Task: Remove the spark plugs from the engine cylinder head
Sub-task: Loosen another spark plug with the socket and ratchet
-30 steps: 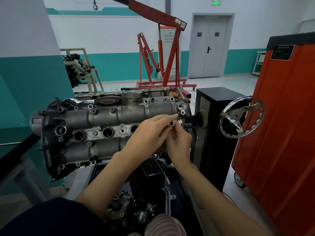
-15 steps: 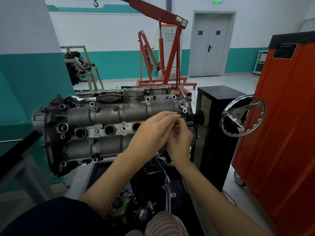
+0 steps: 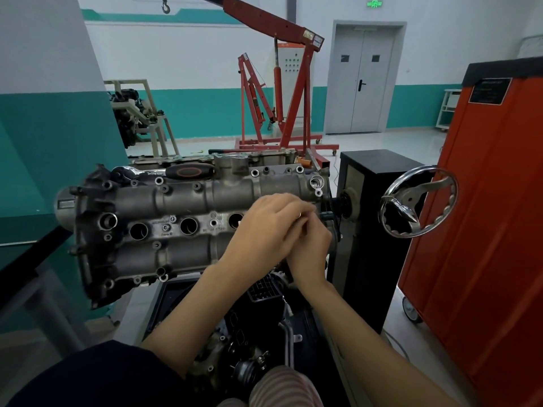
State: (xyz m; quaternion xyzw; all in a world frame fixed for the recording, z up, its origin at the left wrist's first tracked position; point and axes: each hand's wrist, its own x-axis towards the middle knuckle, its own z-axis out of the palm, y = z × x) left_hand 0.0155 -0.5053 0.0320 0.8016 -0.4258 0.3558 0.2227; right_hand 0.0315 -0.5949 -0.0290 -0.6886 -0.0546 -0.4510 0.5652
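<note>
**Last plug well being worked, far right of the head**

Head view: a small metal socket-like piece (image 3: 299,215) is pinched between the left hand (image 3: 264,230) and right hand (image 3: 311,245), fingers curled narrow, probably for lining up over the rightmost well on the cylinder head (image 3: 176,201). No spark plug can be seen. A VW logo (image 3: 213,215) is cast in; the ratchet (image 3: 176,172) lettering can't be read.

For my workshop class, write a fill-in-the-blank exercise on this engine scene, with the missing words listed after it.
1. The black-and-orange-handled ratchet lies on ___ of the grey metal cylinder head.
2. Both hands, left hand and right hand, meet at the head's ___ end.
3. The chrome handwheel stands beside an ___ cabinet.

Missing words: top; right; orange
</note>
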